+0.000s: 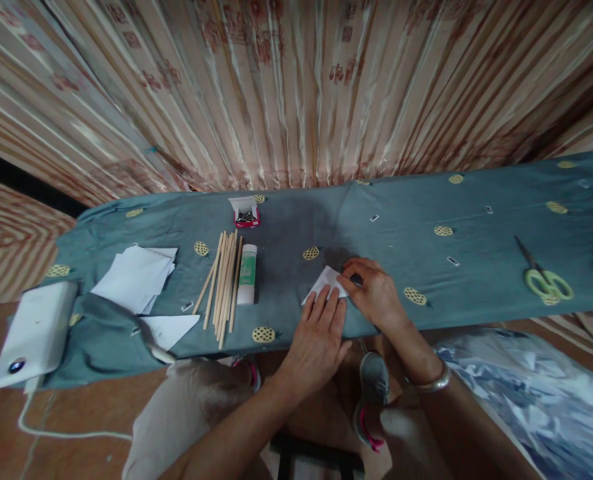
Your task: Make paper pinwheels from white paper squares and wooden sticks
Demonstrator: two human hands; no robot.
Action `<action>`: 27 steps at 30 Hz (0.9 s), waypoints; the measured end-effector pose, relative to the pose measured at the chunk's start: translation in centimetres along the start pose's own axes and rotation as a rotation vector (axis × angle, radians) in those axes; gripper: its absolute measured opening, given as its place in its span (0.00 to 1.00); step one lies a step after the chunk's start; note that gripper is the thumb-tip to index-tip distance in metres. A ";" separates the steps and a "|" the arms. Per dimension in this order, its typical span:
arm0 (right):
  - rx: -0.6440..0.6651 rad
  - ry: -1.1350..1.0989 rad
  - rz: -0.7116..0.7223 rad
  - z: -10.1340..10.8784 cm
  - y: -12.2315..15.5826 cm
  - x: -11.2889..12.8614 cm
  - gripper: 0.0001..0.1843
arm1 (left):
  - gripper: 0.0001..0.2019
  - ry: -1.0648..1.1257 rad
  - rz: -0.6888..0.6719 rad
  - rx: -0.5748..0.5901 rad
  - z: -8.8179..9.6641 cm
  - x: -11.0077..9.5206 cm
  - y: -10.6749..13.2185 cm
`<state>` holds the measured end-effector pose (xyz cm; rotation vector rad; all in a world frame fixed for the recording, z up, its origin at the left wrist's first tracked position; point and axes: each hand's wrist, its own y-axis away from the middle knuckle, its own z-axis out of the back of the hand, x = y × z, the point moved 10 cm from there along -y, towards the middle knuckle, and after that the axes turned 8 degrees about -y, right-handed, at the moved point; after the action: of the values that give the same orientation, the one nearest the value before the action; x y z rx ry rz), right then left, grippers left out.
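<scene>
A small folded piece of white paper (327, 277) lies on the cloth-covered table in front of me. My left hand (322, 333) rests flat on its near side with the fingers stretched out. At the paper's right corner, my right hand (373, 290) has its thumb and fingers pinched together on the edge. Left of the paper stand out a green and white glue stick (247, 273), lying down, and a bundle of thin wooden sticks (221, 287). Behind them is a small open red box (247, 217) with little metal pieces inside.
A stack of white paper sheets (133, 277) and a single white paper triangle (171, 330) lie at the left. A white device (36, 330) with a cable sits at the left end. Green-handled scissors (546, 280) lie at the right. Curtains (296, 87) hang behind the table.
</scene>
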<state>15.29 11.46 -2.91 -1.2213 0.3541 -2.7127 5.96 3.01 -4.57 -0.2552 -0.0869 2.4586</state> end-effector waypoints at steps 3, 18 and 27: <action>0.012 0.004 -0.011 -0.1 0.0 -0.1 0.06 | 0.31 -0.004 -0.003 0.002 0.0 0.0 0.0; 0.023 -0.026 -0.005 -0.2 -0.2 -0.7 0.06 | 0.32 -0.026 -0.007 0.006 -0.1 -0.2 0.2; 0.018 0.008 -0.005 -0.1 0.0 -0.4 0.05 | 0.33 -0.030 -0.011 0.013 -0.3 -0.2 0.1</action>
<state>15.44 11.61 -3.25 -1.2087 0.3268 -2.7194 6.07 2.82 -4.80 -0.2122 -0.0847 2.4520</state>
